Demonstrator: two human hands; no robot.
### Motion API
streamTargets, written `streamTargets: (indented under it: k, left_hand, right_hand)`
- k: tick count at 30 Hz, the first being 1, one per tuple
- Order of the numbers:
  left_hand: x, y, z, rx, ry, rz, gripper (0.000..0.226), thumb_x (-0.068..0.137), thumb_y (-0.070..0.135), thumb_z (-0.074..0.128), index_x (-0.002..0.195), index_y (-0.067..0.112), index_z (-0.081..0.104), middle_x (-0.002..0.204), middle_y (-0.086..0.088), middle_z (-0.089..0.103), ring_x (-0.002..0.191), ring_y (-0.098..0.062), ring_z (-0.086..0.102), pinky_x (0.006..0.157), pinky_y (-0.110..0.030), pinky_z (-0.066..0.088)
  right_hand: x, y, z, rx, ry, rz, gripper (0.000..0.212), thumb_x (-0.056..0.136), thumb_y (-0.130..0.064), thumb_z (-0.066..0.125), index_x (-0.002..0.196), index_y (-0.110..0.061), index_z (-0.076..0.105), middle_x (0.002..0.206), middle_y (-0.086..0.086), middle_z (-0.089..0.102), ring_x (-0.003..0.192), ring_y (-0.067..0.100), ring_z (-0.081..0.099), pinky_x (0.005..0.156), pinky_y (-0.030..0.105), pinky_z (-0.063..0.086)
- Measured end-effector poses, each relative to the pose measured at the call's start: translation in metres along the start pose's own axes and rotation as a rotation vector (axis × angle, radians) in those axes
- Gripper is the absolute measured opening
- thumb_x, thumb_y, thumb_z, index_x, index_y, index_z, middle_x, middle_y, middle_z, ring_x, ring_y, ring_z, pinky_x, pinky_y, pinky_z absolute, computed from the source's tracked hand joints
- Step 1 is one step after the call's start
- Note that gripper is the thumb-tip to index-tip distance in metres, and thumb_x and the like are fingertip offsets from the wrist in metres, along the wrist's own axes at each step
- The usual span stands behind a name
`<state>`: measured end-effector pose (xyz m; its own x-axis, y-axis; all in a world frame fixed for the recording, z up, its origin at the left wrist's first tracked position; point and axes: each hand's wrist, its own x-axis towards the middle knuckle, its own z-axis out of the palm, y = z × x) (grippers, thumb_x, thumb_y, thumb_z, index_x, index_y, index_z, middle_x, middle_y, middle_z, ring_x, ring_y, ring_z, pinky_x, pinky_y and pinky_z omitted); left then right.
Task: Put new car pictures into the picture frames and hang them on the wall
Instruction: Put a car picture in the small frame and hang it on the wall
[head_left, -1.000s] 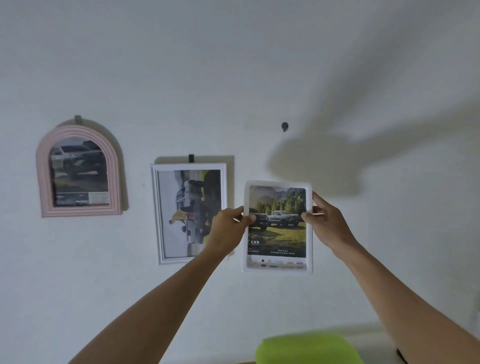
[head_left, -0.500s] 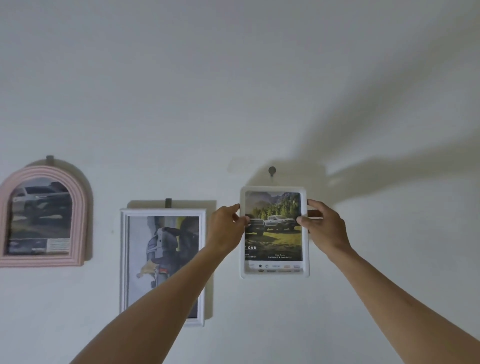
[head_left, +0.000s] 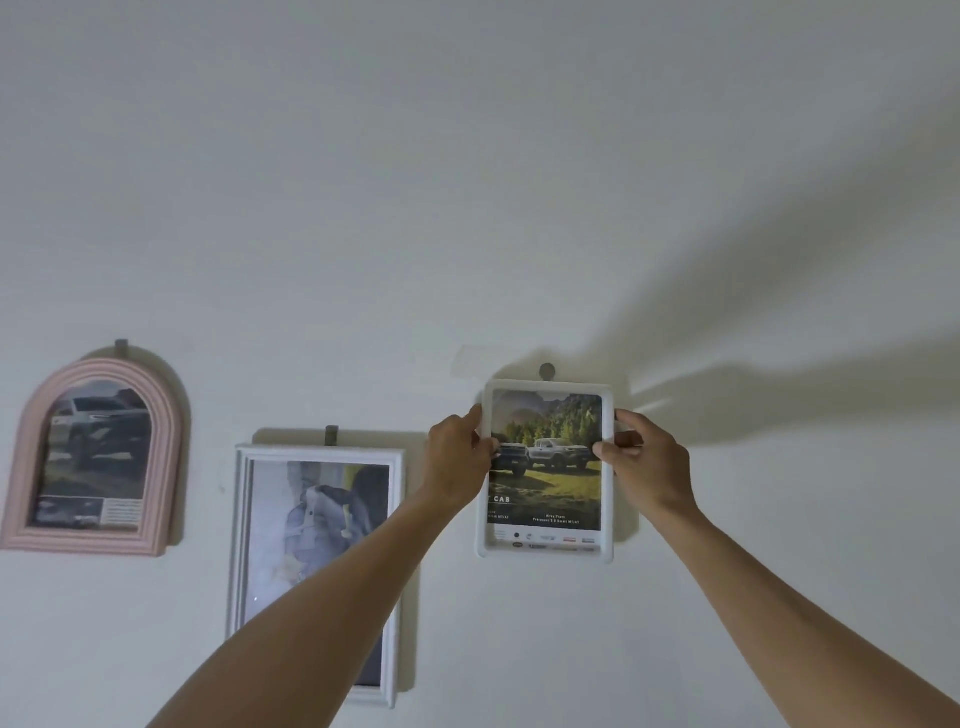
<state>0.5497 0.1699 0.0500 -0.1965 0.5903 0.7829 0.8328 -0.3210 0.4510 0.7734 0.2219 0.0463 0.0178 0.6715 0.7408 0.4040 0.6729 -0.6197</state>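
- Small white frame (head_left: 545, 470) is pinched at its side edges by left hand (head_left: 454, 460) and right hand (head_left: 647, 460).
- Frame is held just below wall hook (head_left: 547, 371); hanging step judged in hand.
- Next: hanger to be seated on hook, unseen.

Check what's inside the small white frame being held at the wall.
Small white frame holds a print of two pickup trucks before trees, "CAB" text below. Left hand and right hand cover its side edges.
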Motion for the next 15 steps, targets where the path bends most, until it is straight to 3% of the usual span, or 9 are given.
streamTargets:
  k: [3,10,13,15]
  left_hand:
    - [0.0002,-0.0007,0.0030,0.010,0.017,0.025,0.039,0.093,0.015,0.060,0.132,0.019,0.058,0.070,-0.007,0.066,0.073,-0.024,0.061,0.069,-0.033,0.050]
    - [0.0018,-0.0042,0.0092,0.012,0.043,0.025,0.035,0.090,0.020,0.062,0.125,0.025,0.062,0.073,-0.005,0.062,0.071,-0.021,0.059,0.067,-0.033,0.051]
    - [0.0020,-0.0050,0.0096,0.011,0.042,0.035,0.037,0.090,0.021,0.063,0.127,0.027,0.061,0.075,-0.004,0.062,0.072,-0.020,0.058,0.068,-0.034,0.051]
    - [0.0019,-0.0049,0.0089,0.009,0.043,0.039,0.039,0.090,0.021,0.063,0.129,0.026,0.060,0.074,-0.003,0.063,0.072,-0.019,0.059,0.068,-0.034,0.051]
  right_hand:
    - [-0.0004,0.0063,0.0026,0.027,0.011,-0.007,0.036,0.087,-0.015,0.074,0.122,-0.019,0.066,0.093,-0.004,0.069,0.081,0.013,0.065,0.066,0.009,0.042]
    - [0.0007,0.0105,0.0025,0.026,0.030,-0.034,0.037,0.085,-0.012,0.076,0.120,-0.019,0.064,0.085,-0.012,0.065,0.076,0.002,0.065,0.065,0.010,0.043]
    - [-0.0004,0.0111,0.0042,0.002,0.033,-0.054,0.038,0.086,-0.013,0.076,0.121,-0.017,0.063,0.085,-0.010,0.066,0.077,0.008,0.066,0.070,0.020,0.050]
    - [-0.0007,0.0118,0.0044,-0.006,0.030,-0.062,0.038,0.086,-0.014,0.076,0.121,-0.017,0.062,0.086,-0.010,0.066,0.077,0.004,0.066,0.072,0.022,0.053]
